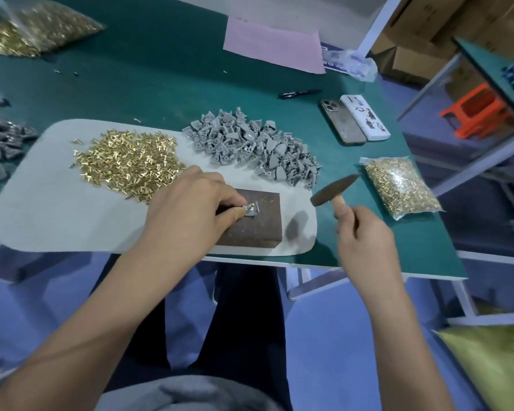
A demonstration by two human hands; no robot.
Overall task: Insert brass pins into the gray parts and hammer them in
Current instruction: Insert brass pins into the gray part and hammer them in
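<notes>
We use the brown block (pixel 250 221) as our marker. It sits on a white mat (pixel 57 209) at the near edge of the green table (pixel 161 78).

Our left hand (pixel 187 212) lies on the block from the left. Its thumb and first finger pinch a small gray part (pixel 251 209) and keep it down on top of the block. A brass pin (pixel 250 206) sticks in that part. The thumb has tan tape on it.

Our right hand (pixel 365 235) is just right of the block. Its fingers curl tight round the wooden handle of a hammer (pixel 334 189). The dark hammer head is up in the air, above and to the right of the block, not touching it.

Behind the block to the left is a heap of loose brass pins (pixel 125 160) on the mat. Behind the block to the right is a heap of gray parts (pixel 250 143). Right of the block, past the hammer, lies a clear bag of pins (pixel 398 188).

Farther back on the right we see two phones (pixel 355 118) side by side, then a black pen (pixel 298 93). Far behind the block is a pink sheet (pixel 273 48), and far back on the left another bag of pins (pixel 33 28).
</notes>
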